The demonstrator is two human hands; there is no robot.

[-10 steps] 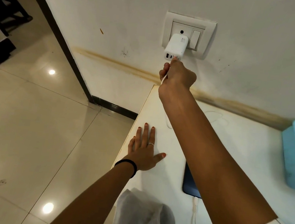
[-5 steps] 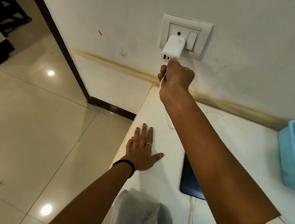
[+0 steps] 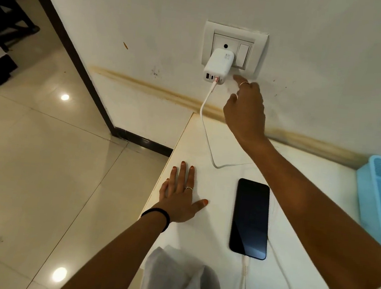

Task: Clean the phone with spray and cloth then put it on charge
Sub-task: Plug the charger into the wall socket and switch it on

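Phone on charge, right hand reaching toward the wall switch.

Black rectangular smartphone (image 3: 250, 219) lies face up with a dark screen on the white tabletop (image 3: 231, 149), a white charging cable (image 3: 206, 132) plugged into its near end, looping on the table and rising to the white multi-port wall charger (image 3: 218, 66), which sits in the white socket plate (image 3: 235, 48). The right hand (image 3: 246, 108) is raised before the wall just below the plate's rocker switch (image 3: 243, 55), holding nothing, its ringed finger stretched toward the plate and the other fingers loosely bent. The left hand (image 3: 180, 194) rests flat on the table edge, fingers straight and together, thumb spread. A crumpled grey cloth (image 3: 180, 283) lies at the near edge; a light blue plastic basket (image 3: 369, 188) stands at the right.
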